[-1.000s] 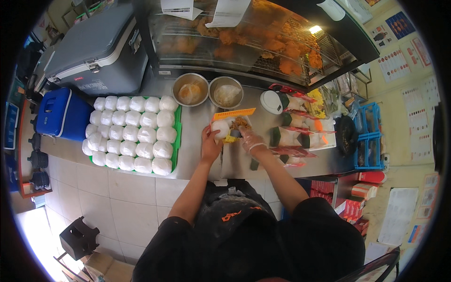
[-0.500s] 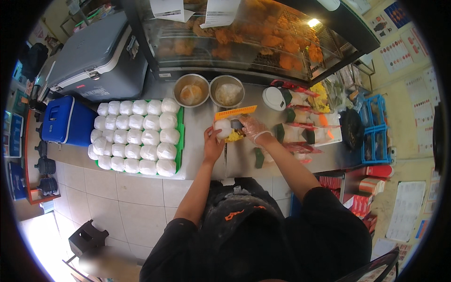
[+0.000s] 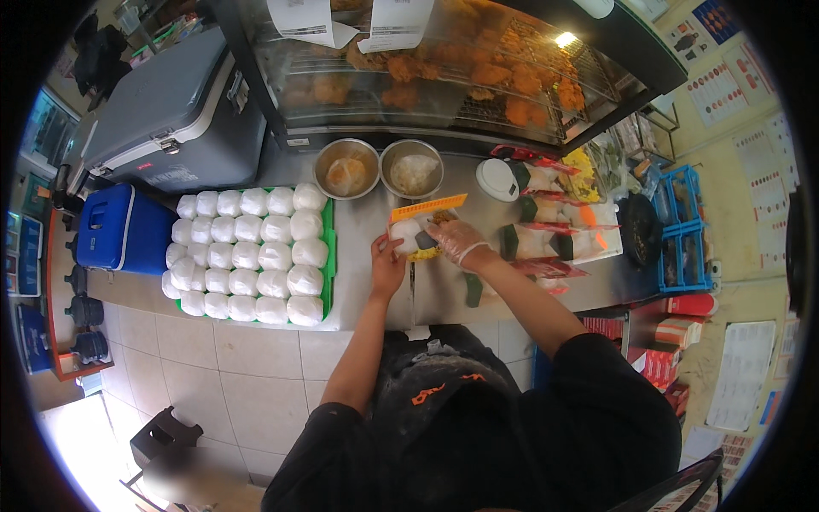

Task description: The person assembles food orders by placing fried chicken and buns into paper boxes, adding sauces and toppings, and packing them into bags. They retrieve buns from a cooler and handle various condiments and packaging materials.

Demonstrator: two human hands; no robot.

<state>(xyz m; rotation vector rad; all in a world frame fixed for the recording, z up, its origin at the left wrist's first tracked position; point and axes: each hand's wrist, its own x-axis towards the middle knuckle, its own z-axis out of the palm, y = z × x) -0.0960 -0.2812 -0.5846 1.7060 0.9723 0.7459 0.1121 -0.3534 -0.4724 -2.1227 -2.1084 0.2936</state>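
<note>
An open food box (image 3: 429, 206) with an orange printed flap lies on the steel counter in front of me. In it are a white wrapped round bundle (image 3: 404, 233), a dark flat piece (image 3: 424, 241), brown food (image 3: 443, 217) and some yellow food (image 3: 424, 254). My bare left hand (image 3: 388, 263) is closed on the box's left side, fingers against the white bundle. In a clear plastic glove, my right hand (image 3: 463, 242) reaches in from the right. Its fingers are bent together by the dark piece and brown food; what they pinch is hidden.
A green tray (image 3: 328, 271) of several white bundles stands left, beside a blue cooler (image 3: 128, 224) and a grey cooler (image 3: 175, 111). Two steel bowls (image 3: 346, 168) sit behind the box. Filled boxes (image 3: 537, 241) and a white round lid (image 3: 496, 180) are right; a glass fried-food cabinet (image 3: 290, 136) borders the back.
The dark piece now lies lower, against the white bundle, and my right fingers have shifted slightly over the box. The view has moved a little; my left hand keeps its place.
</note>
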